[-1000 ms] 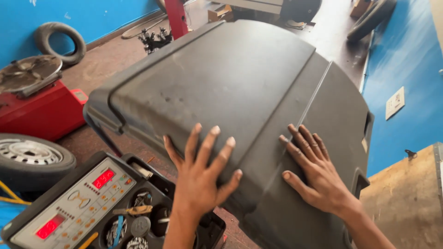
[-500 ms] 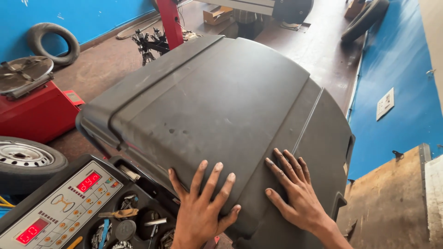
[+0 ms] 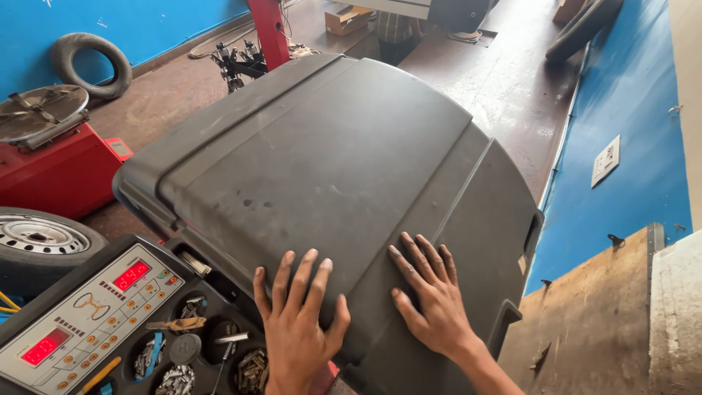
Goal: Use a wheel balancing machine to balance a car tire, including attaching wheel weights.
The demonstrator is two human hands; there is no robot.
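Observation:
A large dark grey plastic hood (image 3: 329, 161) of a wheel balancing machine fills the middle of the head view, curved and dusty. My left hand (image 3: 296, 325) lies flat on its near edge, fingers spread. My right hand (image 3: 431, 296) presses flat on the hood just to the right, fingers spread and pointing up-left. Neither hand holds anything. Below the hood, at the lower left, sits the machine's control panel (image 3: 80, 318) with red lit displays and a tray of small pockets holding metal weights (image 3: 219, 355).
A red tyre changer (image 3: 51, 157) stands at the left, a wheel with a steel rim (image 3: 40, 238) below it. A loose tyre (image 3: 91, 62) leans on the blue wall. A red post (image 3: 267, 33) rises behind the hood. A wooden board (image 3: 592, 322) leans at the right.
Both hands have slid down the hood toward its near edge. The hood now reaches further away from me and shows more of its top.

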